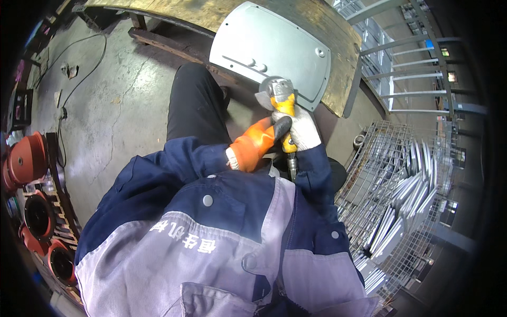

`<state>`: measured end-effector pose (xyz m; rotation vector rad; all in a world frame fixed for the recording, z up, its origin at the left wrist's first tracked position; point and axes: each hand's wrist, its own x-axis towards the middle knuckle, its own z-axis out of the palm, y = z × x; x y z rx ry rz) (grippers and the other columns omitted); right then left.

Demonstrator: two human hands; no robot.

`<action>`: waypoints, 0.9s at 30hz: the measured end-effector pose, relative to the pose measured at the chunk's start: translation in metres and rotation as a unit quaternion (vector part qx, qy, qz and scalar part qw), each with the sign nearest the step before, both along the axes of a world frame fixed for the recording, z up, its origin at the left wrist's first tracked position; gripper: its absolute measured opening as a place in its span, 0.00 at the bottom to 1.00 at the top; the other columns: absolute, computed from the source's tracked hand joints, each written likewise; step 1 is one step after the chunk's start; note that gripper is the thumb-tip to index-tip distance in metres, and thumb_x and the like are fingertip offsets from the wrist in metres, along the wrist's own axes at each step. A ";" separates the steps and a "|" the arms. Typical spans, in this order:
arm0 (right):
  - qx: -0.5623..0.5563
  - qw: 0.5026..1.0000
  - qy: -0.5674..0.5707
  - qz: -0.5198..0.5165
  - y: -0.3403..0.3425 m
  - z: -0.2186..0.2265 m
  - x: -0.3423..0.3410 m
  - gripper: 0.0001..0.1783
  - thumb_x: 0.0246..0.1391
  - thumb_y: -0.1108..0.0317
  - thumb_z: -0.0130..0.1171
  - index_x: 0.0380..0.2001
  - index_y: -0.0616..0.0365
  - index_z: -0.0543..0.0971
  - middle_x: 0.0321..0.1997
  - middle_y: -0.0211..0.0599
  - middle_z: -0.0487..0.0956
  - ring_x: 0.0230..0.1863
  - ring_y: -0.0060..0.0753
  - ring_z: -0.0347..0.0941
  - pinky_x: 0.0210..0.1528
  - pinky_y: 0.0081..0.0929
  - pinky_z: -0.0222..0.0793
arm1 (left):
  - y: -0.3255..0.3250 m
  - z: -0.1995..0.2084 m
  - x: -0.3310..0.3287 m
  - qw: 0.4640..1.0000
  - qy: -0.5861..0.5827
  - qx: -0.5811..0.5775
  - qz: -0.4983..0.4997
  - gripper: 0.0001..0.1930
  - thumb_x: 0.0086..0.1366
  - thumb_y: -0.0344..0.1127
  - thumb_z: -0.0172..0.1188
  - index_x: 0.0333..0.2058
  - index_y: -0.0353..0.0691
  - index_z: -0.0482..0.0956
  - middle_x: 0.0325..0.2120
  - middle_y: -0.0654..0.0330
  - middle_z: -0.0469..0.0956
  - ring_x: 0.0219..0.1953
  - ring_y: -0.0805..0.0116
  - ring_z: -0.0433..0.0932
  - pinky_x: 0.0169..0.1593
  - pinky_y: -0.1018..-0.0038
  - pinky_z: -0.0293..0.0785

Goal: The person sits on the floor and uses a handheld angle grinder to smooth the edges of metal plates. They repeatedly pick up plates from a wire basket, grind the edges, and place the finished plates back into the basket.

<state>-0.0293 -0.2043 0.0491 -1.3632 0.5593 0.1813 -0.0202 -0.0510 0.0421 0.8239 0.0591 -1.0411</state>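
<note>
A yellow angle grinder (288, 143) with a dark round disc and metal guard is held in front of my body. My right hand (305, 128), in a white glove, wraps round its body from the right side. From the left, my left hand (254, 143) in an orange glove with dark fingertips closes against the same tool; some of its fingers are hidden. The grinder's head overlaps the near edge of a light grey panel (274, 45) with rounded corners, small holes and raised round knobs. Whether the disc touches the panel I cannot tell.
The panel lies on a worn wooden table (338, 98). At my right stands a wire mesh basket (364, 153) full of flat metal pieces (391, 232), with metal racks (412, 79) beyond. Orange-red round castings (29, 158) sit at the left. A black cable (87, 74) crosses the concrete floor.
</note>
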 end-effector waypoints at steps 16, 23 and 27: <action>0.013 0.992 -0.024 -0.126 -0.061 -0.019 -0.043 0.15 0.50 0.71 0.67 0.41 0.61 0.78 0.32 0.31 0.79 0.31 0.23 0.75 0.33 0.21 0.71 | -0.077 -0.011 -0.011 0.987 -0.100 0.078 -0.099 0.27 0.68 0.54 0.53 0.48 0.31 0.74 0.37 0.59 0.79 0.38 0.73 0.77 0.42 0.77 0.73; 0.007 0.985 -0.022 -0.172 -0.069 0.002 -0.074 0.13 0.52 0.75 0.62 0.42 0.62 0.75 0.33 0.32 0.77 0.30 0.24 0.74 0.32 0.22 0.71 | -0.082 -0.017 -0.033 0.903 -0.408 0.057 -0.126 0.22 0.65 0.38 0.56 0.57 0.40 0.68 0.39 0.51 0.76 0.39 0.63 0.76 0.44 0.72 0.74; 0.037 0.995 -0.036 -0.087 -0.040 -0.014 -0.056 0.15 0.50 0.76 0.63 0.43 0.62 0.76 0.34 0.32 0.78 0.33 0.24 0.74 0.36 0.23 0.72 | -0.060 -0.029 -0.032 0.925 -0.372 0.047 -0.059 0.28 0.53 0.25 0.62 0.55 0.40 0.67 0.36 0.54 0.75 0.35 0.63 0.76 0.41 0.71 0.75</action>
